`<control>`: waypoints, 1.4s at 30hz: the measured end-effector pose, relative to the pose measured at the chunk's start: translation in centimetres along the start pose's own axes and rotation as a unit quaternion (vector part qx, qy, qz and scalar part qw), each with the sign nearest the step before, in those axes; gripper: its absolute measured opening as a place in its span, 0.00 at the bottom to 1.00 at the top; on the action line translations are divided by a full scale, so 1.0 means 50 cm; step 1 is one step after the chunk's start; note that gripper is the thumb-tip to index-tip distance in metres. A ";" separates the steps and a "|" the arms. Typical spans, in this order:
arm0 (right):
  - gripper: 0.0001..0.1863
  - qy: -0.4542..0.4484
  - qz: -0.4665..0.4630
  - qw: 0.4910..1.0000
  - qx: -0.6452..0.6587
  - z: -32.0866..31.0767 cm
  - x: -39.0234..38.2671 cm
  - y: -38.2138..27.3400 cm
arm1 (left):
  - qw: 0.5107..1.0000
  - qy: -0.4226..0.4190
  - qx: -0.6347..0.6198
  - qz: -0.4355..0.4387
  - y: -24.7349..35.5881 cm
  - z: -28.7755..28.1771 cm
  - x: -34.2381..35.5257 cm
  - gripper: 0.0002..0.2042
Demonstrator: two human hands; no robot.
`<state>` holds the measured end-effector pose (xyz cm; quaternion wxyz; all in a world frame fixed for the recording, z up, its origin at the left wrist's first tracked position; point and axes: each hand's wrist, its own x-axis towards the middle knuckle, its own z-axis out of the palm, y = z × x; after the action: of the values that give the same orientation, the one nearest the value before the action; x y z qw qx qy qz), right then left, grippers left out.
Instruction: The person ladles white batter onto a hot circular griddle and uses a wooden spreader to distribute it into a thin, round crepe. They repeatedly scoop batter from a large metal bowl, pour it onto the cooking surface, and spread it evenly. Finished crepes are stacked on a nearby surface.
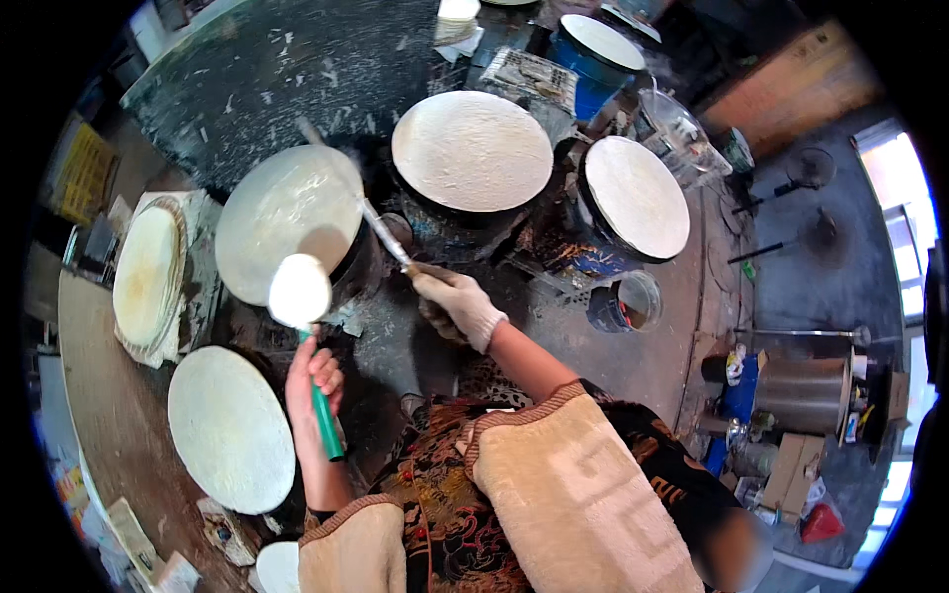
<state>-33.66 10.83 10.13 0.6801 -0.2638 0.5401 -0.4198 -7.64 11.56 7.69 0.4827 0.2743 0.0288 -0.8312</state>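
Observation:
My bare left hand (318, 376) grips the green handle of a scoop (300, 290) whose white round head is raised over the near edge of a round griddle (277, 217) coated with pale, wet material. My gloved right hand (450, 301) is closed on the handle of a long, narrow spreading tool (390, 237). The tool reaches across that griddle's right side and is blurred toward its far end. To the left, a stack of thin round sheets (146, 277) rests on a pale support. Below it is another white-coated round griddle (227, 425).
Two more white-coated griddles (473, 148) (637, 196) stand right of mine. Behind them are a blue drum (583, 84) and a wire-like rack (529, 69). A bucket (623, 301) sits on the floor to the right, and a metal cylinder (801, 395) with clutter stands farther right.

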 end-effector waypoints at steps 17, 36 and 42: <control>0.22 -0.140 0.154 0.976 0.065 -0.275 0.052 0.080 | 0.959 -0.063 0.060 0.270 -0.215 0.194 -0.246 0.16; 0.26 -0.643 0.084 0.576 -0.499 0.128 -0.279 0.216 | 0.795 0.285 -0.249 0.474 -0.622 -0.066 -0.442 0.13; 0.22 -0.797 0.093 0.449 -0.393 0.199 -0.404 0.378 | 0.766 0.348 -0.229 0.490 -0.660 -0.133 -0.586 0.07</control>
<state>-20.02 36.79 7.90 0.6714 -0.6699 -0.1098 0.2973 -20.55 54.28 9.06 0.8297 0.4028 0.2462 -0.2978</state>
